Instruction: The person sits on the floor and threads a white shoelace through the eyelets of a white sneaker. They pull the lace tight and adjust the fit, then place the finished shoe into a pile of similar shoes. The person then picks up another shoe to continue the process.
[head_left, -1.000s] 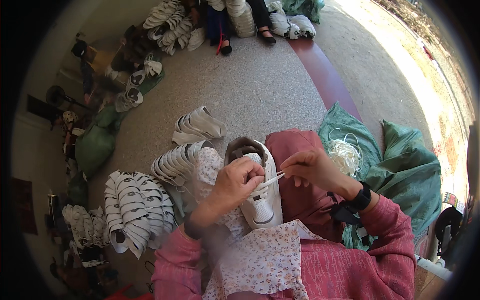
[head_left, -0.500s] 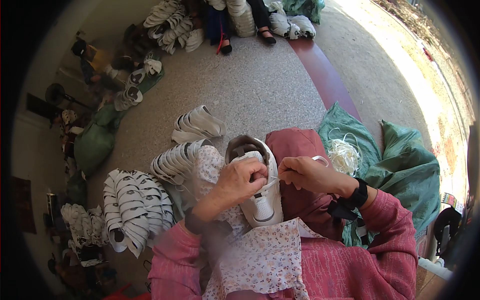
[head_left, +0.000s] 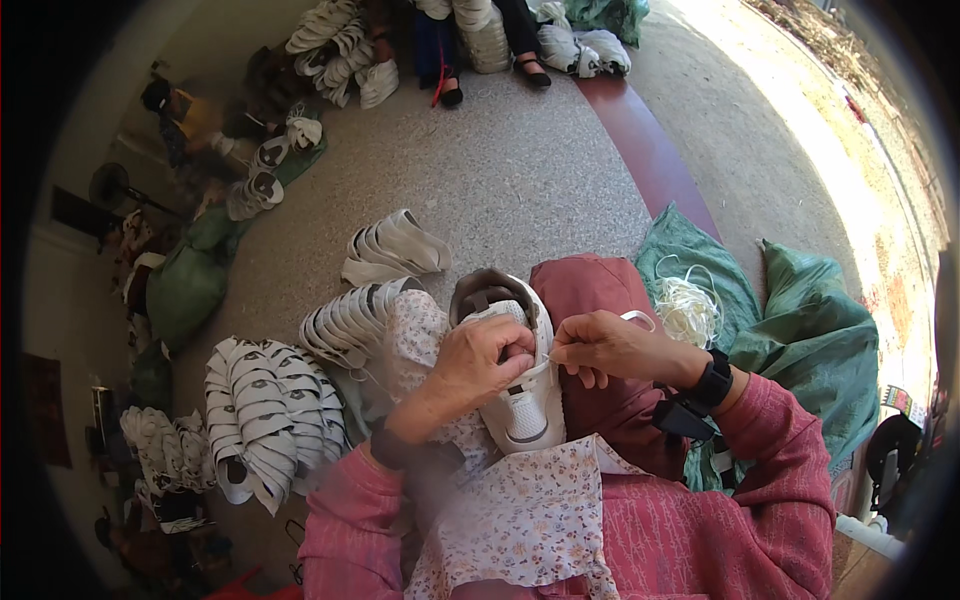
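A white and beige sneaker rests on my lap, its brown-lined opening away from me and its toe toward me. My left hand lies over the sneaker's lacing area with its fingers curled in, gripping it; what the fingertips hold there is hidden. At the sneaker's right edge my right hand pinches a thin white shoelace. A loop of this shoelace stands up above the right hand. The two hands are close together, with the fingertips of the right one by the eyelet edge.
White laces lie bundled on a green sack at my right. Stacked white shoe uppers stand on the floor at my left, with nested rows ahead. A person's feet and more uppers are at the far side.
My right hand has shifted slightly left toward the sneaker's edge, its lower fingers spreading a little. My left hand stays in place on the sneaker.
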